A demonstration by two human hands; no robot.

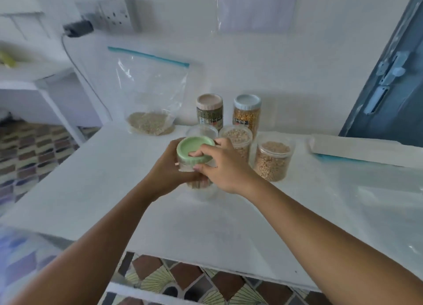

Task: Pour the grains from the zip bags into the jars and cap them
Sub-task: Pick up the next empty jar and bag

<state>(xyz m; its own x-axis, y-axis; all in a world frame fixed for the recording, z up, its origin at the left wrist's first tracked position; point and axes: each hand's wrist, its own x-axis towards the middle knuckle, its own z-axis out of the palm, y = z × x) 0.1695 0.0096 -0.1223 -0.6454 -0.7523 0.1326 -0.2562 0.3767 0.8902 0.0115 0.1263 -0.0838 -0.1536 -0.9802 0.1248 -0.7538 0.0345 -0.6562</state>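
Note:
A clear jar [198,185] of grains stands on the white table [91,190] in front of me. My left hand [167,167] grips its side. My right hand [219,165] holds the green lid [193,147] on top of it, fingers curled over the rim. Behind it stand two open jars of pale grains [237,137] [272,160], and an open clear jar [202,130] whose contents I cannot make out. Farther back are two capped jars, one with a pink lid [209,111] and one with a blue lid [246,112]. A zip bag [151,94] with some grain in its bottom leans against the wall.
A flat empty zip bag [366,151] lies at the table's right side, near a blue door [389,87]. A wall socket with a black plug [77,28] and its cable are at the back left. Patterned floor tiles [34,153] show left of the table and below it.

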